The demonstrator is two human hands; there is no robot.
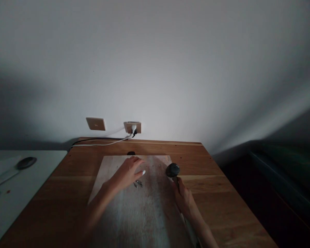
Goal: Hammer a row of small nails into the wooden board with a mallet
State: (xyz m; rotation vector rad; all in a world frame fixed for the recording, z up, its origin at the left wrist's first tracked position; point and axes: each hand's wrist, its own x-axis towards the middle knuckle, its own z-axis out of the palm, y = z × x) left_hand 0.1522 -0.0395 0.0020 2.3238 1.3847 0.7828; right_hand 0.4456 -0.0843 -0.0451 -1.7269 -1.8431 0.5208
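Observation:
My right hand is closed around the handle of a mallet with a rounded dark head, held at the right edge of a pale board. Over the board's far part hovers my left hand, thumb apart from the fingers; it seems to hold nothing. Just below that thumb lies a small bunch of metal nails. A row of tiny dark marks runs along the board's far side, too small to tell whether they are holes or nails.
The board lies on a wooden table against the wall. Behind it sits a small dark object. Cables run to a wall socket, beside a blank plate. A white table at left bears a dark oval object.

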